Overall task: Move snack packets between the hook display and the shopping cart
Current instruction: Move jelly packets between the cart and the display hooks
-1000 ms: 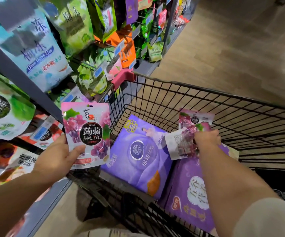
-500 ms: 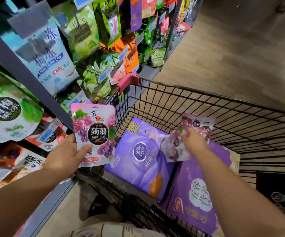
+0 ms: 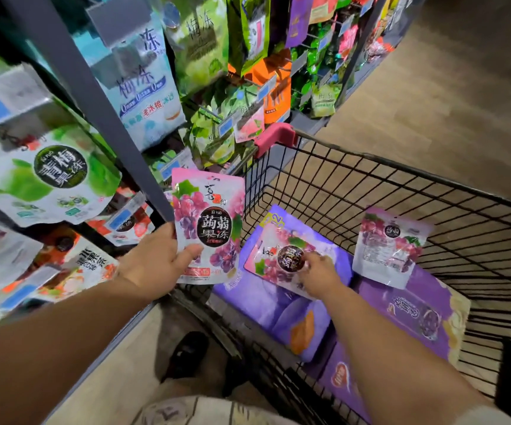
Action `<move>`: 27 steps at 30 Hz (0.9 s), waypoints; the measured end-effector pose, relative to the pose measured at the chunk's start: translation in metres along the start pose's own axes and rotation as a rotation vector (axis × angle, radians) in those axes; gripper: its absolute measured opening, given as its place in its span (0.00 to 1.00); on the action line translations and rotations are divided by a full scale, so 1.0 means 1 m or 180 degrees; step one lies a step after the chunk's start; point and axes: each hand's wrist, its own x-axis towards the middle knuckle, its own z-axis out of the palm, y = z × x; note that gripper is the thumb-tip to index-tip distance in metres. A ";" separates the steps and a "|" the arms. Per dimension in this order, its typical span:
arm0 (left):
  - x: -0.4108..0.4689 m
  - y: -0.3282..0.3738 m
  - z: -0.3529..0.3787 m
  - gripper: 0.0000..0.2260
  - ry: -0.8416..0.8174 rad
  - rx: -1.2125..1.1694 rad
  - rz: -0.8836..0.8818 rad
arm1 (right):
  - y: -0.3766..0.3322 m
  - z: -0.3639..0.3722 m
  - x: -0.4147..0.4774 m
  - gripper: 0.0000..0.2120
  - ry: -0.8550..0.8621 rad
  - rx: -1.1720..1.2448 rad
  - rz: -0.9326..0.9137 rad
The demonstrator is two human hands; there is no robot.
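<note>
My left hand (image 3: 156, 259) holds a pink grape jelly packet (image 3: 209, 222) upright, between the hook display (image 3: 162, 87) and the black wire shopping cart (image 3: 370, 185). Inside the cart my right hand (image 3: 317, 273) grips a second grape packet (image 3: 278, 259) by its edge, over a purple tissue pack (image 3: 278, 305). A third grape packet (image 3: 390, 243) lies back side up on another purple pack (image 3: 407, 308) to the right.
Green, blue and orange snack bags hang in rows on the display to the left. A grey upright post (image 3: 94, 96) crosses in front of them. The cart's pink corner bumper (image 3: 275, 138) sits close to the display. Wood floor (image 3: 431, 87) opens to the right.
My right hand carried its packet leftward in the cart and turned it front side up. My left hand and its packet rose a little.
</note>
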 end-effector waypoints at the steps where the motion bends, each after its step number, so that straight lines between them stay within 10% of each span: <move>1: 0.000 0.000 0.000 0.21 0.0021 -0.0006 -0.0030 | 0.004 0.000 0.004 0.24 0.0111 -0.0126 0.0026; 5: 0.001 0.002 0.003 0.21 0.0137 0.0019 -0.0014 | 0.012 -0.001 0.017 0.24 0.1064 -0.0749 -0.0035; 16: 0.008 -0.012 0.009 0.20 0.0233 -0.0204 0.0066 | 0.030 -0.003 0.027 0.48 0.0091 -0.0580 0.0600; 27: 0.008 -0.012 0.010 0.18 0.0207 -0.0214 0.0117 | 0.031 0.023 0.003 0.05 -0.0569 0.2743 0.1221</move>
